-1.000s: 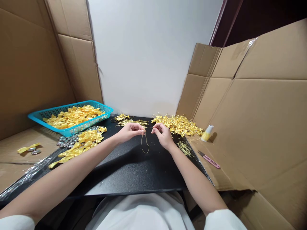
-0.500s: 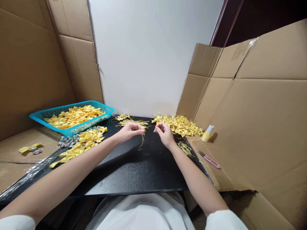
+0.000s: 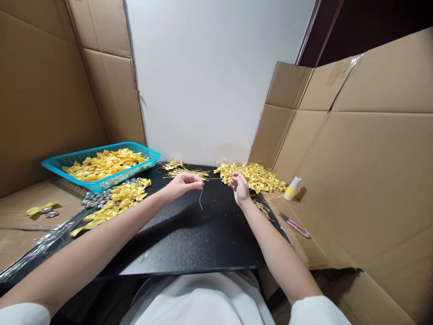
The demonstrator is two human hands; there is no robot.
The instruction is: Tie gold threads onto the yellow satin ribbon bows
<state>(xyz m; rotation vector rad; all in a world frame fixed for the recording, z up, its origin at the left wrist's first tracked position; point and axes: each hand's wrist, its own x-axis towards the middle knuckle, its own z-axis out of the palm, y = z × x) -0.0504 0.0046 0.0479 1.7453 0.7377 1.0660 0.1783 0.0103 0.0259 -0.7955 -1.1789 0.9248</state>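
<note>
A thin gold cord [image 3: 202,200] hangs from the pinched fingertips of my left hand [image 3: 186,185], and another stretch of it runs level to my right hand [image 3: 239,187]. The fingers of my right hand are closed on that end. Both hands are above the black tabletop [image 3: 203,243]. Just behind my left hand lies a bundle of cut gold cords [image 3: 189,172]. Behind and beside my right hand spreads a heap of small gold bows with cord loops [image 3: 260,176].
On the left stands a blue basket [image 3: 101,185] of yellow bows, with loose yellow bows [image 3: 125,194] and silver beads [image 3: 96,198] in front. To the right are a thread spool [image 3: 292,188], pink-handled snips [image 3: 296,225] and loose cords [image 3: 262,208]. Cardboard walls [image 3: 372,180] flank the table.
My right hand has moved right, away from my left hand, and the cord is now drawn straight between them. My left hand stays in nearly the same place.
</note>
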